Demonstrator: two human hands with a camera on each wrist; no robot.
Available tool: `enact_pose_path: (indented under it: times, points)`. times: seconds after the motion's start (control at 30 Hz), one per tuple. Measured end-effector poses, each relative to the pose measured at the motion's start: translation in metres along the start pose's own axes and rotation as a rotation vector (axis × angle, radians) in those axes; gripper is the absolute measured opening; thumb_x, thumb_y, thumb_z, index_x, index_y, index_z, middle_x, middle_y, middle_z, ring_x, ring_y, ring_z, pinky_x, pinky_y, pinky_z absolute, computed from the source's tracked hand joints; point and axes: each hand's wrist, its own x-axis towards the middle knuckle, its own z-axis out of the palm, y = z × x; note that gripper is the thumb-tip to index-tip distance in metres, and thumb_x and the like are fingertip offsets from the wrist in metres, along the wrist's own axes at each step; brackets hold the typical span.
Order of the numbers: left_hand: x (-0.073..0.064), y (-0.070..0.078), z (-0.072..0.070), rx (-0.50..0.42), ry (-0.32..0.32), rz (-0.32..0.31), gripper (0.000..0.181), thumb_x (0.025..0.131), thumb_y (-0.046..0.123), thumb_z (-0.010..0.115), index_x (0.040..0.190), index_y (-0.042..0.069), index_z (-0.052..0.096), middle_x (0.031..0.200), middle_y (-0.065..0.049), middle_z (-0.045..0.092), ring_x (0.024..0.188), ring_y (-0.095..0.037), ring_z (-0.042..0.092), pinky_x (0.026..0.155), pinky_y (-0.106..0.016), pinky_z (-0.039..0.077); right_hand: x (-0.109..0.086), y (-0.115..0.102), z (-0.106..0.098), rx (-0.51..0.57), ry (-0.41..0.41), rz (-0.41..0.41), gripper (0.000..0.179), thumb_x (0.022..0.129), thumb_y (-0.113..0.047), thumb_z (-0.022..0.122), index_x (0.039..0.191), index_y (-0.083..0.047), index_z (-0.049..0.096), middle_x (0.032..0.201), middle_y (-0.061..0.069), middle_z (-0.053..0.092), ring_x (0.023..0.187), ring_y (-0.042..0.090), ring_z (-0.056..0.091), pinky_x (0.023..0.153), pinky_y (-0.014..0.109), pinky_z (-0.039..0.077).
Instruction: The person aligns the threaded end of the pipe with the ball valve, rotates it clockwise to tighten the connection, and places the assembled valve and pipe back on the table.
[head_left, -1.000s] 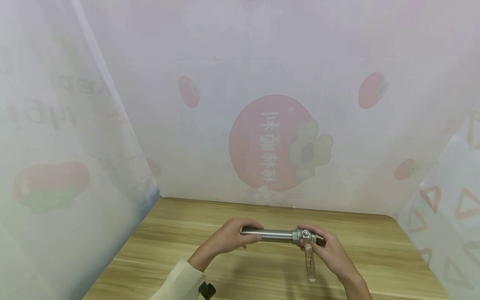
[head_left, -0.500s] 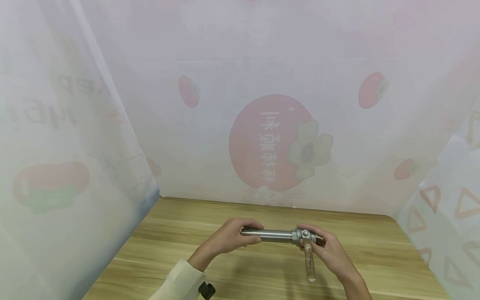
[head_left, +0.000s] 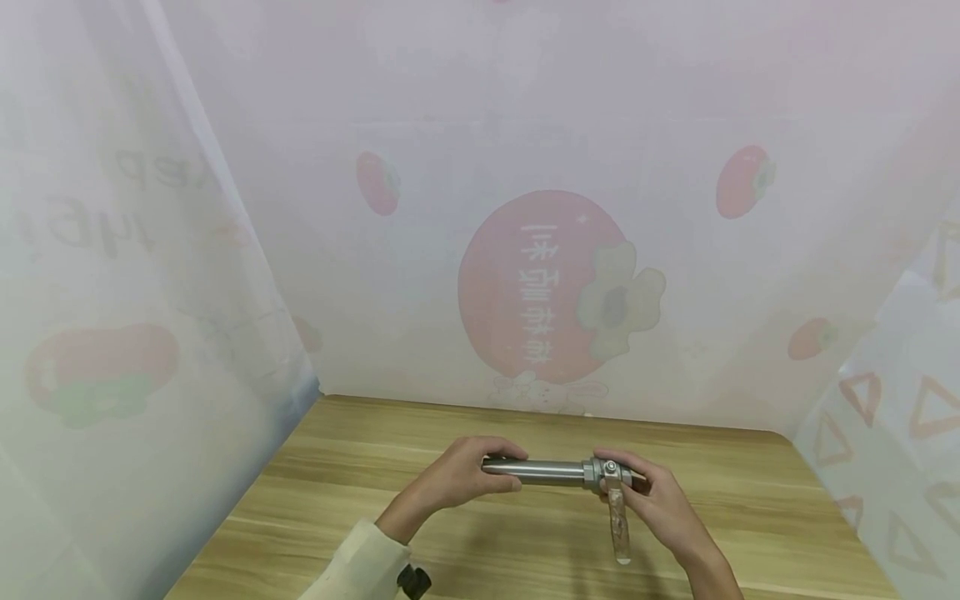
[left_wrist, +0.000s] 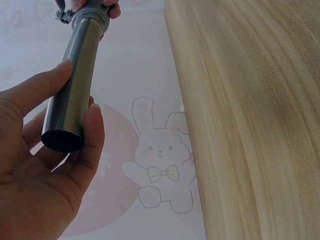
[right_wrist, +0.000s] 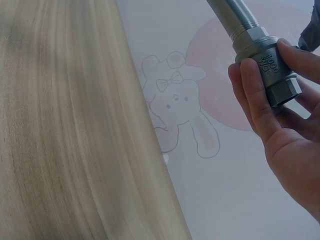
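Note:
A straight steel pipe [head_left: 551,472] is joined at its right end to a metal ball valve [head_left: 600,473], and both are held level above the wooden table. My left hand [head_left: 463,477] grips the pipe near its free end, thumb on one side and fingers on the other; the open pipe end [left_wrist: 63,140] faces the left wrist view. My right hand [head_left: 660,500] holds the valve body [right_wrist: 272,67] between thumb and fingers. The valve's lever handle [head_left: 619,525] points toward me and looks wrapped in clear film. Joint threads show faintly beside the valve in the right wrist view.
A wood-grain table [head_left: 360,467] lies beneath both hands. Behind it hangs a pale printed cloth [head_left: 420,317], with more cloth at the left [head_left: 135,275] and right [head_left: 900,433]. A small black object [head_left: 414,581] sits by the left sleeve [head_left: 362,560].

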Motion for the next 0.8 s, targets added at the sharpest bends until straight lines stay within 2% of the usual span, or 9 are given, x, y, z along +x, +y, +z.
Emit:
enact_pose_path:
  times: [0.17,0.43,0.67,0.8]
  points:
    - [-0.0002,-0.0004,0.0004,0.006,-0.002,0.001,0.037,0.097,0.026,0.086,0.132,0.016,0.077,0.117,0.005,0.079,0.095,-0.004,0.069,0.084,-0.025,0.058,-0.0003,0.0004,0.0,0.006,-0.002,0.0,0.05,0.11,-0.017,0.066,0.156,0.002,0.055,0.141,0.034,0.059,0.11,0.021,0.077,0.094,0.03,0.064]
    - [-0.0013,-0.0012,0.0002,0.02,0.001,0.0,0.035,0.099,0.036,0.084,0.13,0.022,0.078,0.116,0.006,0.08,0.093,-0.003,0.069,0.082,-0.024,0.058,-0.0004,0.0001,-0.0007,0.008,0.002,0.004,0.05,0.111,-0.017,0.066,0.156,0.002,0.055,0.141,0.033,0.059,0.111,0.021,0.077,0.094,0.03,0.064]
    - [-0.0022,0.0011,0.0004,-0.04,-0.016,-0.024,0.033,0.099,0.031,0.083,0.13,0.02,0.077,0.113,0.001,0.08,0.08,-0.009,0.07,0.063,-0.026,0.061,-0.0001,-0.0003,-0.0011,0.014,-0.006,-0.009,0.051,0.111,-0.016,0.066,0.156,0.004,0.054,0.143,0.034,0.058,0.111,0.019,0.077,0.095,0.03,0.064]
    - [-0.0022,0.002,0.0005,-0.047,-0.013,-0.033,0.033,0.1,0.032,0.083,0.13,0.02,0.077,0.112,0.001,0.08,0.081,-0.016,0.073,0.062,-0.026,0.061,-0.0003,0.0,-0.001,0.013,-0.011,-0.022,0.05,0.111,-0.016,0.065,0.156,0.004,0.054,0.142,0.034,0.059,0.112,0.018,0.077,0.095,0.03,0.064]
